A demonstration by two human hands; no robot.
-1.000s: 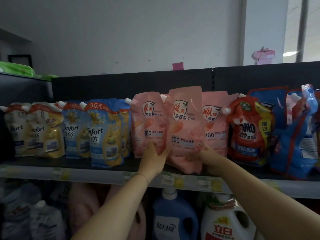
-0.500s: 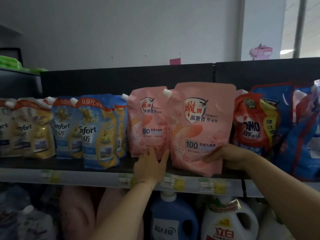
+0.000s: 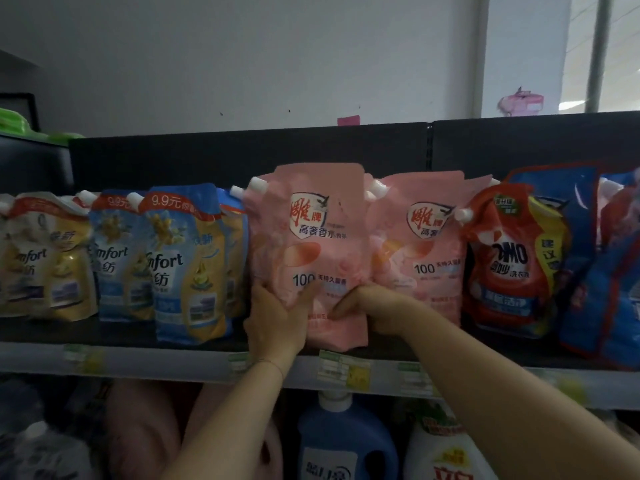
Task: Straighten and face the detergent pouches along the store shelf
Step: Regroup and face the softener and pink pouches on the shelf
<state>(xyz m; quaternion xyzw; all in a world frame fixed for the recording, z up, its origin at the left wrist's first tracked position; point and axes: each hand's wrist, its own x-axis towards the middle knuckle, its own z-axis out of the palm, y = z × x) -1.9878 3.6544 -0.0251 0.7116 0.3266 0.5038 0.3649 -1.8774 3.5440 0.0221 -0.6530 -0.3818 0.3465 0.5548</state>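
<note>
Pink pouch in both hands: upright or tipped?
Upright, label facing out: pink pouch has its cap at top; left hand and right hand hold its lower part.

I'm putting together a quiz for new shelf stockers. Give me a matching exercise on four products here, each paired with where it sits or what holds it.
Things:
1. front pink spouted detergent pouch
2. red OMO spouted pouch
3. blue-and-yellow Comfort pouch with the 9.9 banner
4. blue plastic jug with a white cap

Places:
A. below the grey shelf edge
B. held by the left hand and right hand
C. standing left of item 1
D. standing right of item 1

Pairs: 1-B, 2-D, 3-C, 4-A
</note>
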